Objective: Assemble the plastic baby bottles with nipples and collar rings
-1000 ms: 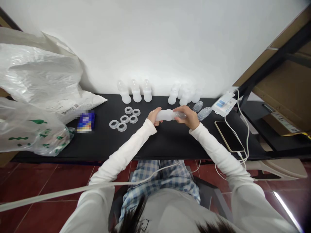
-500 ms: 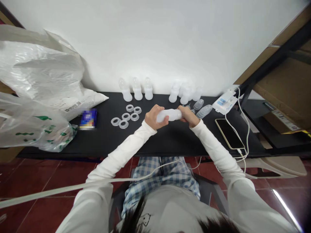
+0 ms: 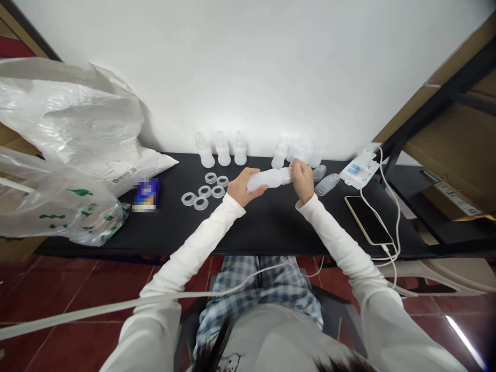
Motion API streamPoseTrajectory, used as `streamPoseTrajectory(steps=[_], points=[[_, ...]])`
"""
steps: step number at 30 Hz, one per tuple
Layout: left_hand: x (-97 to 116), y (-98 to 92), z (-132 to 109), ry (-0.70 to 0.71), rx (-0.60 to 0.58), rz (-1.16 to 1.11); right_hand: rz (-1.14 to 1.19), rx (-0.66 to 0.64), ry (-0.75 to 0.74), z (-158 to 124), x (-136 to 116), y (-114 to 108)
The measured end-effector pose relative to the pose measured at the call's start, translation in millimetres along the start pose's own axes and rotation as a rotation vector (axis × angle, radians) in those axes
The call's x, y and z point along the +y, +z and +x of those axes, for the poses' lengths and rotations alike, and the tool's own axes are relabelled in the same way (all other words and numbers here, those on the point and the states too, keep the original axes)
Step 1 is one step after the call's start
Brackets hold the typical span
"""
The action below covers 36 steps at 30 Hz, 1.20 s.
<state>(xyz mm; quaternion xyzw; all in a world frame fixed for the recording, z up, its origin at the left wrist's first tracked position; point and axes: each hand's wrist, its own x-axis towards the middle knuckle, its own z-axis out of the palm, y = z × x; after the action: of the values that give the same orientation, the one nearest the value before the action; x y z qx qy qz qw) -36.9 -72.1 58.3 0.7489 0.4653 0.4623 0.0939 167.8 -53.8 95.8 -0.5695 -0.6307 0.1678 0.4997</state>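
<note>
A white, translucent baby bottle (image 3: 265,179) lies level in the air above the black table, its neck end pointing right. My left hand (image 3: 240,188) is wrapped round the base end of its body. The fingers of my right hand (image 3: 304,180) are closed round the neck end, where a clearer collar-like part shows; the tip is hidden behind them. Left of my hands lie several ring collars (image 3: 205,191). Three bottles with clear domed caps (image 3: 223,150) stand by the wall. More bottles (image 3: 279,153) stand behind my right hand, and clear domed caps (image 3: 328,184) lie beside it.
Plastic bags (image 3: 77,134) are heaped at the left, with a blue packet (image 3: 146,195) beside them. At the right lie a white plastic case (image 3: 360,169) and a phone (image 3: 368,219) on a white cable (image 3: 397,217). A dark shelf frame (image 3: 411,121) rises at the far right.
My right hand has turned and risen slightly at the bottle's neck, its back now more upright. My left hand keeps its grip. The whole view has shifted slightly.
</note>
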Motion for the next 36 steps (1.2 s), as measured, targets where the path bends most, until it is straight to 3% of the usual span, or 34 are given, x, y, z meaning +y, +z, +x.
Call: streamPoseTrajectory(steps=[3, 7, 9, 12, 16, 18, 21, 25, 30, 36], points=[[-8.6, -11.3, 7.9, 0.124, -0.045, 0.159, 0.007, -0.128, 0.089, 4.3, -3.8, 1.6], [-21.1, -24.6, 18.0, 0.148, -0.086, 0.301, 0.041, -0.125, -0.018, -1.0, -21.7, 6.6], [-31.2, -31.5, 20.6, 0.105, -0.079, 0.316, 0.072, -0.24, -0.092, -2.6, -29.6, 9.8], [-54.9, -46.9, 22.3, -0.059, 0.024, 0.311, 0.072, -0.394, -0.213, 3.8, -26.3, 12.3], [-96.7, -77.4, 23.3, -0.405, 0.214, 0.317, -0.312, -0.3, -0.362, 22.3, 5.0, 6.8], [-115.7, -91.9, 24.4, -0.594, 0.233, 0.357, -0.619, -0.308, -0.355, 27.7, 21.3, 1.7], [-134.8, -104.1, 28.9, -0.804, 0.161, 0.418, -0.948, -0.376, -0.301, 26.3, 36.1, -3.5], [-142.8, -99.0, 42.6, -0.906, 0.05, 0.471, -1.102, -0.418, -0.279, 16.0, 43.2, -2.7], [-142.0, -83.1, 66.1, -0.958, 0.03, 0.469, -1.128, -0.398, -0.296, 9.3, 54.4, 2.4], [-147.0, -81.5, 77.5, -0.885, -0.023, 0.47, -1.131, -0.409, -0.32, 9.3, 67.0, 5.5]])
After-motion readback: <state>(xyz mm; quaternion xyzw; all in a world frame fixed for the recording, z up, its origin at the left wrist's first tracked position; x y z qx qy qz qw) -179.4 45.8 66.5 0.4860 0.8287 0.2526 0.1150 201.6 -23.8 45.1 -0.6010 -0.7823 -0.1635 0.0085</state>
